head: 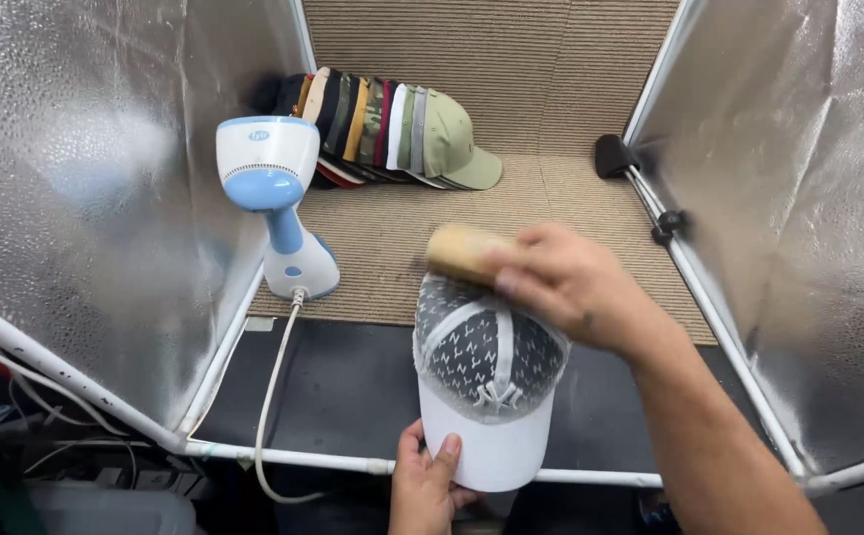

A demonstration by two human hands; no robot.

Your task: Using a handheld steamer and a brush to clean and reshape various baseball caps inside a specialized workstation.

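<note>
The cap (489,376) is white-brimmed, its crown dark with a white repeating pattern. The steamer (275,203) — white and pale blue. The brush (458,250) is tan.

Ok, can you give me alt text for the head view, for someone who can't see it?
A left hand holds the white brim of a dark patterned baseball cap while the right hand presses a wooden-handled brush onto its crown. Behind them, on beige carpet between silvery reflective panels, stand a blue-and-white handheld steamer and a row of stacked caps.
</note>
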